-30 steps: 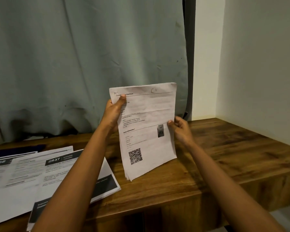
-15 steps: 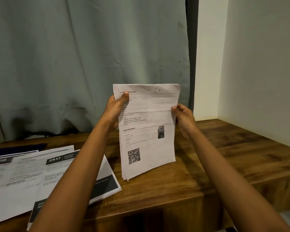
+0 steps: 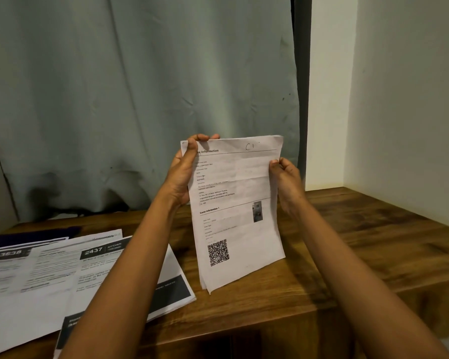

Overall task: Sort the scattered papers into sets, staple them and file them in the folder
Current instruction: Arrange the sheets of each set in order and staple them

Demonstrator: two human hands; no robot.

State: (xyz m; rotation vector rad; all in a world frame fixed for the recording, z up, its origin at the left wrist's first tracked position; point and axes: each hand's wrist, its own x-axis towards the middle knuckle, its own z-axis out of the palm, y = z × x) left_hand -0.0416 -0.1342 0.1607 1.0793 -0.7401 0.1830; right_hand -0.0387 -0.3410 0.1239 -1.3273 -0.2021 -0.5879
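Note:
A thin stack of white printed sheets [image 3: 237, 213], with a QR code low on the front page and "C1" handwritten at the top, stands upright with its lower corner on the wooden table [image 3: 360, 239]. My left hand [image 3: 182, 174] grips the stack's upper left edge, thumb across the front and fingers curled over the top. My right hand [image 3: 285, 180] pinches its right edge near the top. More loose papers [image 3: 49, 270], headed "2437" and "3638", lie spread flat on the table's left part.
A grey-green curtain [image 3: 140, 99] hangs behind the table. White walls [image 3: 405, 99] close the right corner. A dark purple flat thing [image 3: 31, 234] shows behind the spread papers at the far left. The table's front edge runs just under my forearms.
Both hands slid upward along the stack's edges; the left one now curls over the top left corner. The stack stands slightly straighter.

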